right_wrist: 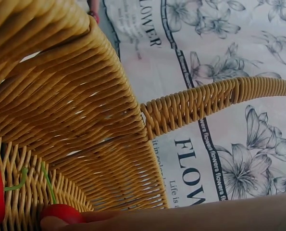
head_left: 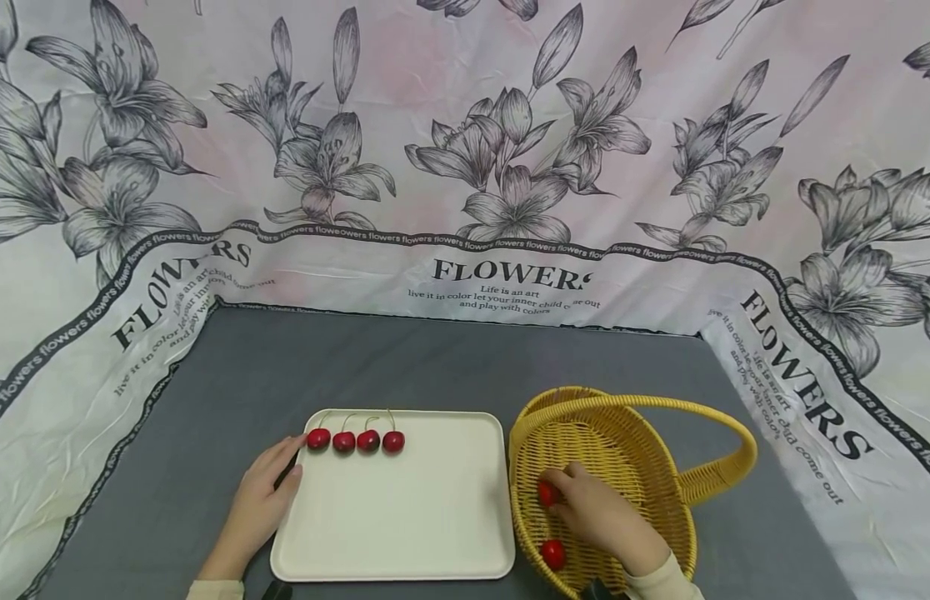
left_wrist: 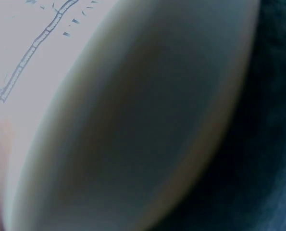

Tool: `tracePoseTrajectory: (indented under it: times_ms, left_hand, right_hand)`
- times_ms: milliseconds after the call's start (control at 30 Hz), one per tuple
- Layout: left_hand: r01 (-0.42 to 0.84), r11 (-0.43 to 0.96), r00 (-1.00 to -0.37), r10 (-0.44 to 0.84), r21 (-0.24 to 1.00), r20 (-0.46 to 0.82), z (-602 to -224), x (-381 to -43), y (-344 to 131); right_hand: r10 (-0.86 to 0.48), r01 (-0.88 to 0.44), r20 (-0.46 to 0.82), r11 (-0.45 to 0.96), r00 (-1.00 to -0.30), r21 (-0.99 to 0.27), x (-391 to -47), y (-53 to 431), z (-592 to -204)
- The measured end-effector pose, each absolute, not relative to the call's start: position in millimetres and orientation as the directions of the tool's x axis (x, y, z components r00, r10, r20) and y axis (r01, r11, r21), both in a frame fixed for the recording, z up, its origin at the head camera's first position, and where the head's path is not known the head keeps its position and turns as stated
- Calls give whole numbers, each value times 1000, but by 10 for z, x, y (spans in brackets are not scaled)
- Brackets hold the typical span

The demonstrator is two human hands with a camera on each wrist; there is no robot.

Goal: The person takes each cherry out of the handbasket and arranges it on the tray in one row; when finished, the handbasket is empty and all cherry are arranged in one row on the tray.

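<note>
cherries [head_left: 368, 441] in one row of four along far edge of white tray [head_left: 405, 517], starting nr its far left corner, stems toward same edge. tray flat on grey worktop [head_left: 450, 358], w/ yellow wicker basket [head_left: 615, 442] just beside its right edge. inside basket, two more: one held cherry [head_left: 546, 493] toward left rim, one loose cherry [head_left: 552, 554] closer to near rim, w/ no finger on it. green stems [right_wrist: 23, 178] on both in right wrist view.

right hand [head_left: 602, 510] down in basket, fingers curled, gripping first of these two; whether lifted or only pinched against weave, can't tell. left hand [head_left: 258, 500] at left edge of tray, nr far left corner, fingers loose and fairly straight, apparently gripping nothing; index fingertip touching leftmost cherry [head_left: 318, 439] or just beside it, hard to say. left wrist view too blurred to help.

handling, judged by looks only: prob. very light, skin smooth and glossy, so slippery and ready to roll; fairly firm if real fruit, but easy to bruise. best hold: thumb + fingertip on opposite sides of round body, at widest part, w/ soft pressure. better not by stem alone, b/c thin and poss. easy to snap. on flat tray, easy to knock out of line w/ careless fingertip.
</note>
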State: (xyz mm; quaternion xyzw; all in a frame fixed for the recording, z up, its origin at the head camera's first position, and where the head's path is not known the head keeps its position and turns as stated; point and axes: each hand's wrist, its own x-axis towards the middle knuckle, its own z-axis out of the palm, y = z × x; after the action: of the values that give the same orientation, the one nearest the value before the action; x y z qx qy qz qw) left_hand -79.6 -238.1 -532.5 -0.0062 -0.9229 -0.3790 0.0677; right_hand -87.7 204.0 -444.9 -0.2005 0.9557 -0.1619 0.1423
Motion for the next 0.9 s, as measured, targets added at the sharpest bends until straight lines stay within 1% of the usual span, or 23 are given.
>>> tracePoseTrajectory:
  times_ms: [100,267,467,667,800,900]
  left_hand:
    - [53,713,-992,-44,699,120,-5330,-799,-2381]
    - [41,708,-994,-46,705,104,-5336,-802,-2388]
    - [48,711,-993,-43,702,111,-5348,-806,-2395]
    - [16,717,-996,-49,697,73,-5337,-817,-2389]
    - [2,717,-997,-54,697,58,-5319,-817,-2380]
    - [14,715,-996,-54,699,75,-5318,-810,-2382]
  right_hand:
    - [-446,-364,-184,861,-876,-355,-868,2047,-4447]
    - [-446,-363,-184,861,-876,-356,-867,2044,-4432]
    - [-390,-309,-196,887,-900,-345,-858,2010,-4393]
    - [-315,-251,-189,920,-930,-301,-817,1960,-4310]
    - [-291,-224,-189,923,-938,-312,-777,1945,-4215]
    - [-266,-192,-200,926,-943,-326,-728,1936,-4094]
